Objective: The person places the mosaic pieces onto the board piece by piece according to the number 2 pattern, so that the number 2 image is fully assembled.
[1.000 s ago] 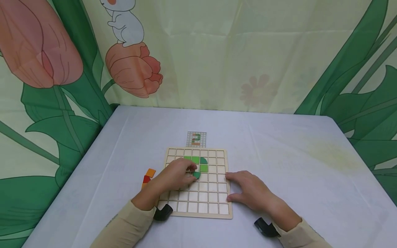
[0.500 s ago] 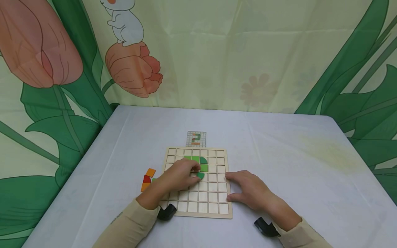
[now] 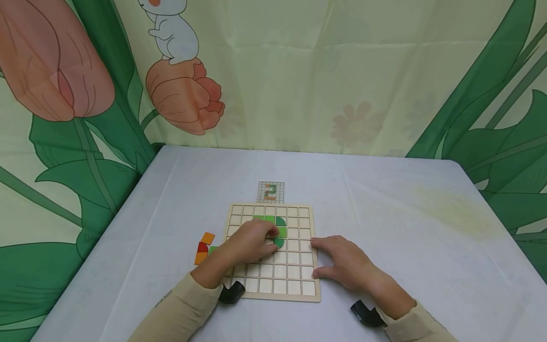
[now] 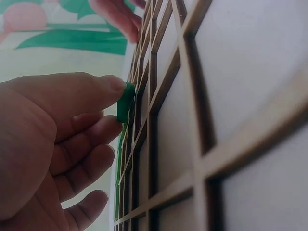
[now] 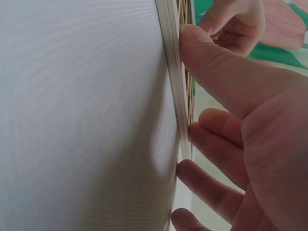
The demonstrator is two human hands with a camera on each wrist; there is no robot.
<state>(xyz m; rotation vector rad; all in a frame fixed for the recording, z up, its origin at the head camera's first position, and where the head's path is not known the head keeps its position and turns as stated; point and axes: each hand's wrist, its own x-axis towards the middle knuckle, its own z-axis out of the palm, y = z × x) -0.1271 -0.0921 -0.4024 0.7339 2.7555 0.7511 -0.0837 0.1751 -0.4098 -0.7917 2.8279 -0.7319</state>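
Note:
My left hand (image 3: 251,241) is over the middle of a wooden grid board (image 3: 273,300). Between thumb and fingertip it pinches a dark green rounded tile (image 4: 126,102), which stands tilted against the grid in the left wrist view. In the head view this tile shows just below a light green square tile (image 3: 282,232). A dark green quarter-round tile (image 3: 280,221) and more light green squares (image 3: 269,219) lie in the row above, partly behind my fingers. My right hand (image 3: 348,261) touches the board's right edge with thumb and fingertips, its fingers fairly straight.
Left of the board lie orange tiles (image 3: 207,238), a red piece (image 3: 202,247) and a green tile (image 3: 212,249) partly behind my left wrist. A small pattern card (image 3: 270,192) sits behind the board on the white tablecloth (image 3: 384,199). A printed curtain (image 3: 282,85) hangs beyond.
My left hand has moved slightly right with the green rounded tile, which is now under the light green square. My right hand has stayed at the board's edge.

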